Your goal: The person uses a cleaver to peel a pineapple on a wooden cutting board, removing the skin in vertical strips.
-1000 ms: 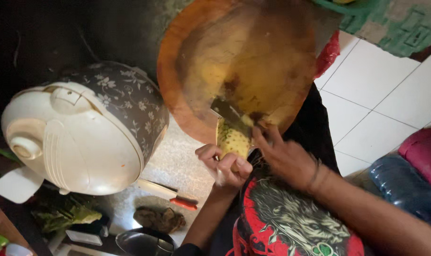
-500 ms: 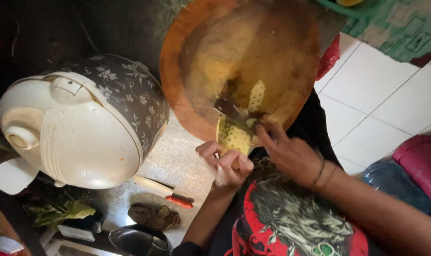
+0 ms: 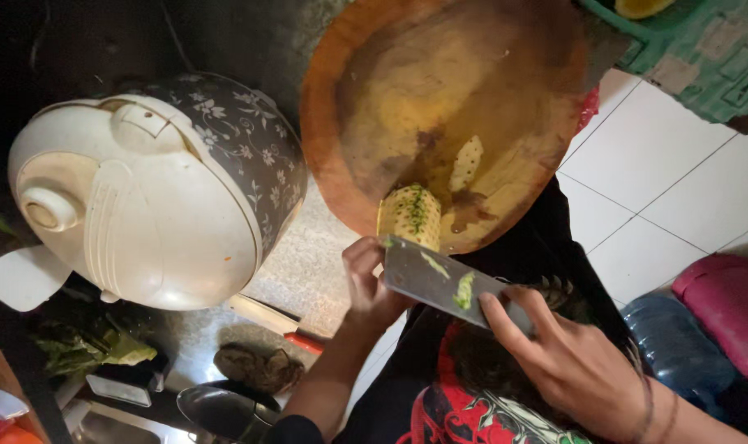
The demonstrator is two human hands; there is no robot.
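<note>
Pineapple (image 3: 410,215) partly peeled on round board (image 3: 448,107) | my left hand (image 3: 372,279) steadies it | my right hand (image 3: 571,362) clamped on cleaver (image 3: 444,284) | much skin left, I judge.

Speckled grey counter (image 3: 308,271) carries round wooden cutting board (image 3: 374,99), overhanging counter edge. Cream rice cooker (image 3: 144,214) with floral side stands just beside board. Knife with red handle (image 3: 279,325) lies near cooker base. Brown lump (image 3: 255,368) close by. Green leaves (image 3: 94,349) at dim lower left.
</note>
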